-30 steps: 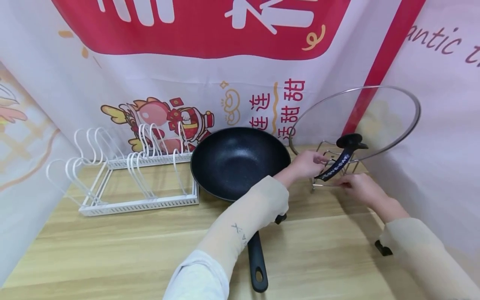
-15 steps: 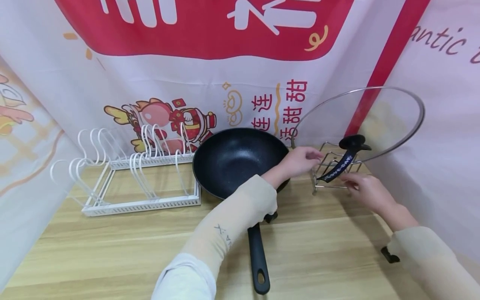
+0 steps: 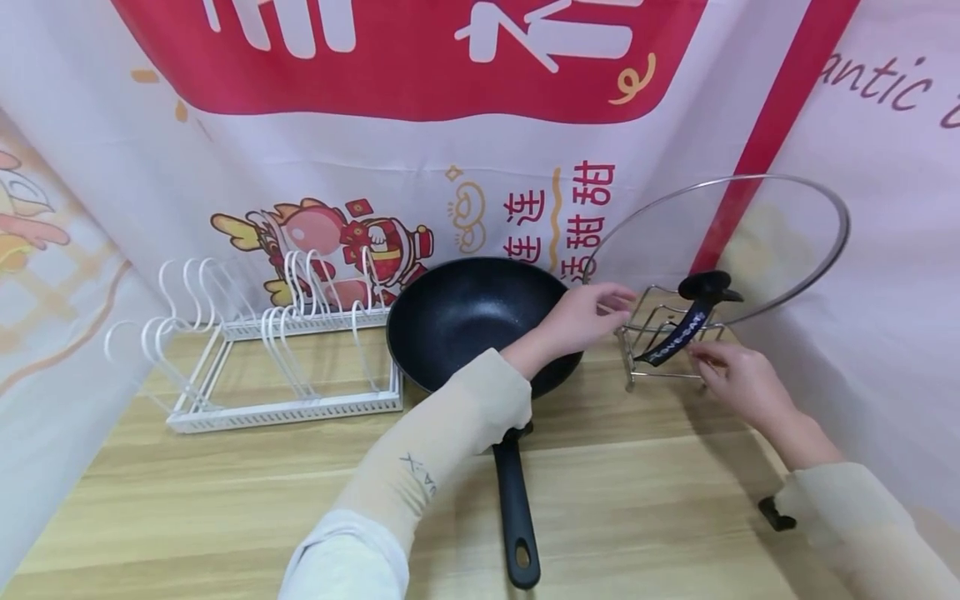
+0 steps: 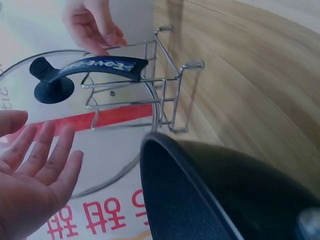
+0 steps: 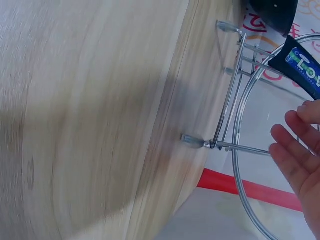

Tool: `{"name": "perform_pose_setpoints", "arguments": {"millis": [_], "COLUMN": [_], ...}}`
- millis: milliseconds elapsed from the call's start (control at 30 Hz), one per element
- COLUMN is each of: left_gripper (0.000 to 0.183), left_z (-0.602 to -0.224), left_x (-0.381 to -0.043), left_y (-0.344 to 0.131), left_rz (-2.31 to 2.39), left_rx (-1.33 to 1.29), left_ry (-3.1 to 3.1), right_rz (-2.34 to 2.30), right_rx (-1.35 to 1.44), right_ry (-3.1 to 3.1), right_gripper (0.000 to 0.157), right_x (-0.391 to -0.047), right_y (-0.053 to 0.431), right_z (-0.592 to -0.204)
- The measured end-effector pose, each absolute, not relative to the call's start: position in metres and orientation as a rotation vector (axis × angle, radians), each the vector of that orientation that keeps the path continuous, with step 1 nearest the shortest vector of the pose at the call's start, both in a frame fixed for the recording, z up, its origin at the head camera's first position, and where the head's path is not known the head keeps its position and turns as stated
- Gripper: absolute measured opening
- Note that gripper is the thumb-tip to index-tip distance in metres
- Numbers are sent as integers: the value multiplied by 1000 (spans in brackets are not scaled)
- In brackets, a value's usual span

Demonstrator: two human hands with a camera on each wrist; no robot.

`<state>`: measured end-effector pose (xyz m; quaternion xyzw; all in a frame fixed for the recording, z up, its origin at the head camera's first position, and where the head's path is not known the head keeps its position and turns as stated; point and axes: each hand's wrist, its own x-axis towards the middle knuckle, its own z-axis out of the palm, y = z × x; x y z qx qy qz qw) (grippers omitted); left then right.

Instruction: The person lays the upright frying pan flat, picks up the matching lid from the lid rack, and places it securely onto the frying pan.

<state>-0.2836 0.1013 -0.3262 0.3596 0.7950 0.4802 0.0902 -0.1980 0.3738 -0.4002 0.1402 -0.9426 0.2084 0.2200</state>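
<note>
A round glass lid (image 3: 787, 242) with a metal rim stands on edge in a small silver wire rack (image 3: 663, 374). Its black knob and curved lettered handle (image 3: 681, 332) face the person. My left hand (image 3: 573, 321) hovers over the black wok's right rim, just left of the rack. In the left wrist view, this hand (image 4: 40, 180) has its fingers spread, holding nothing. Beside the rack's right front is my right hand (image 3: 750, 387). The right wrist view shows that hand (image 5: 302, 155) with loosely bent fingers, fingertips right at a rack wire and nothing gripped.
The black wok (image 3: 468, 312) rests on the wooden table (image 3: 637, 500), its long handle (image 3: 517, 517) pointing to the front. Left of it stands a white rack (image 3: 292, 411) with several curved dividers. Printed cloth (image 3: 487, 142) hangs behind and at both sides.
My left hand has drawn back leftward from the lid's handle and the rack. My right hand stays at the rack's right side, shifting slightly. The lid keeps standing in the rack.
</note>
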Motion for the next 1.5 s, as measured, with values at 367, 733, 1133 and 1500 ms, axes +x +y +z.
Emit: {"name": "perform_pose_setpoints", "arguments": {"millis": [367, 733, 1133, 1500], "left_gripper": [29, 17, 20, 23], "left_z": [-316, -311, -318, -324], "left_x": [-290, -306, -318, -326], "left_y": [80, 72, 72, 85], "left_rz": [1414, 1659, 1846, 1947], "left_rx": [1052, 768, 429, 293], "left_ry": [2412, 2522, 2421, 2384], "right_rz": [740, 1242, 1767, 1660], "right_rx": [224, -73, -182, -289], "right_ry": [-2578, -2484, -2098, -2165], "right_gripper": [11, 50, 63, 89], "right_x": [-196, -201, -214, -215], "right_y": [365, 354, 331, 310], "right_z": [-397, -396, -408, -408]}}
